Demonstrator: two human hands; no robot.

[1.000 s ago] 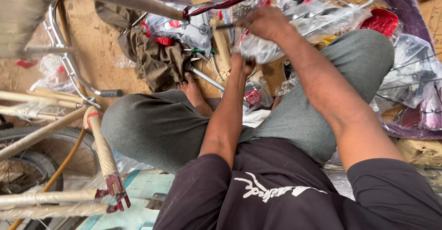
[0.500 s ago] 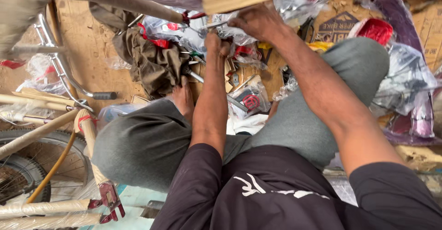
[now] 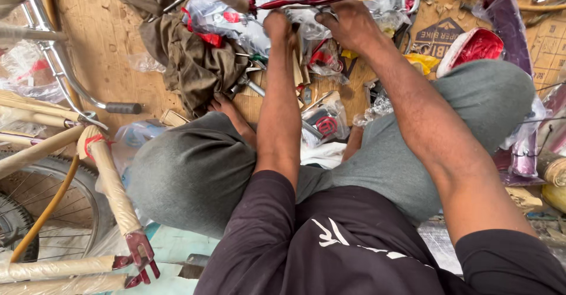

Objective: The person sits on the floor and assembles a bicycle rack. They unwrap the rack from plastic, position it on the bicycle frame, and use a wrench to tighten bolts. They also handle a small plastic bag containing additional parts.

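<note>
Both hands are reaching up to a dark red bike frame tube (image 3: 306, 0) over the cluttered floor (image 3: 106, 41): the left hand (image 3: 278, 26) is pressing closed against it, the right hand (image 3: 348, 26) is gripping clear plastic wrap (image 3: 306, 17) there. The wrap could be tearing unevenly, or fingers slipping on slick plastic.

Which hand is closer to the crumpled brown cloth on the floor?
Left. The left hand is just right of the brown cloth; the right hand is farther right, beyond it.
</note>
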